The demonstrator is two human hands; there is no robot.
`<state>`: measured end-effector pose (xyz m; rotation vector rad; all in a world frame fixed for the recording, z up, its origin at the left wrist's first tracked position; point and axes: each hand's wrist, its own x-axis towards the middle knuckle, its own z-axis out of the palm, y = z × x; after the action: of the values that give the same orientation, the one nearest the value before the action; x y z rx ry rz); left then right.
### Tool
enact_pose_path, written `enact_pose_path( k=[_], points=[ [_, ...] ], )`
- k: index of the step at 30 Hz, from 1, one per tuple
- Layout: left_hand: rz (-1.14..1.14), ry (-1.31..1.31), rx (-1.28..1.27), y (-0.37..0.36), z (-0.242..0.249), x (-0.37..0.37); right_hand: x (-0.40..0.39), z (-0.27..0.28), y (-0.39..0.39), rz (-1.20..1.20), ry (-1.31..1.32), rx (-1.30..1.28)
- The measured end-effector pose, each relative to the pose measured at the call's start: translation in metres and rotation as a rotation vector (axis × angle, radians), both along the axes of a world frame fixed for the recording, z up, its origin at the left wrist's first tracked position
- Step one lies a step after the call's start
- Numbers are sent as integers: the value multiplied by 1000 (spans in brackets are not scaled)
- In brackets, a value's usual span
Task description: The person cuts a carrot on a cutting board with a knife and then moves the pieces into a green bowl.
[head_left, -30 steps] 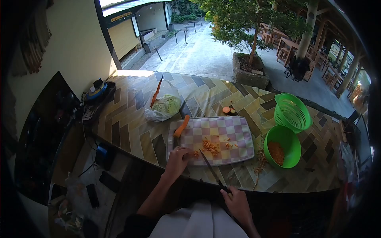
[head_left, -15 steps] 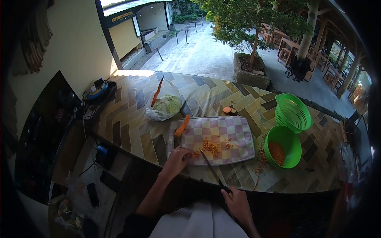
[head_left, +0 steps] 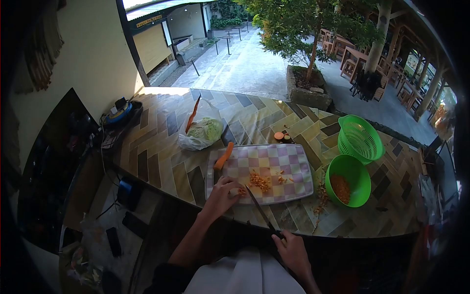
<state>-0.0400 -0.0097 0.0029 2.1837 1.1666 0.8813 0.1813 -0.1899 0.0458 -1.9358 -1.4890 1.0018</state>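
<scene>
A checkered cutting board [head_left: 293, 169] bears chopped orange pieces [head_left: 259, 181] near its middle. My left hand [head_left: 224, 192] is closed at the board's lower left, its fingertips on small orange pieces. In my right hand [head_left: 290, 245] is the handle of a knife [head_left: 258, 206], whose tip rests on the board beside the chopped pieces. An orange carrot piece [head_left: 223, 157] lies across the board's upper left edge. Right of the board, a green bowl [head_left: 362, 182] holds finely chopped orange bits [head_left: 340, 188].
A green colander [head_left: 361, 139] stands behind the bowl. Beyond the board are a bag with green cabbage [head_left: 204, 130], a long carrot strip [head_left: 193, 115] and carrot ends [head_left: 279, 135]. Scraps [head_left: 321, 196] lie left of the bowl. Phones [head_left: 114, 241] sit at lower left.
My left hand has shifted slightly up, and its fingers sit a little higher over the small pieces. The knife has barely moved.
</scene>
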Motion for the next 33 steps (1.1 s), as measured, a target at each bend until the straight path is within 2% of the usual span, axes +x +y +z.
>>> enact_pose_path(
  k=[3,6,12,15,24,33],
  points=[
    [-72,-61,-35,2,9,-2,-1,0,-1,-4,-2,-11],
    [-111,-2,-69,5,15,-2,-4,3,-1,3,-10,-24],
    [-54,-14,-75,2,5,-1,-13,-7,-2,4,-11,42],
    [-51,-110,-211,-3,4,1,-19,-4,0,-13,29,20],
    [60,-162,-217,-11,4,8,-20,-7,1,10,3,52],
    [205,-120,100,-18,-29,21,-23,0,7,15,11,41]
  ],
)
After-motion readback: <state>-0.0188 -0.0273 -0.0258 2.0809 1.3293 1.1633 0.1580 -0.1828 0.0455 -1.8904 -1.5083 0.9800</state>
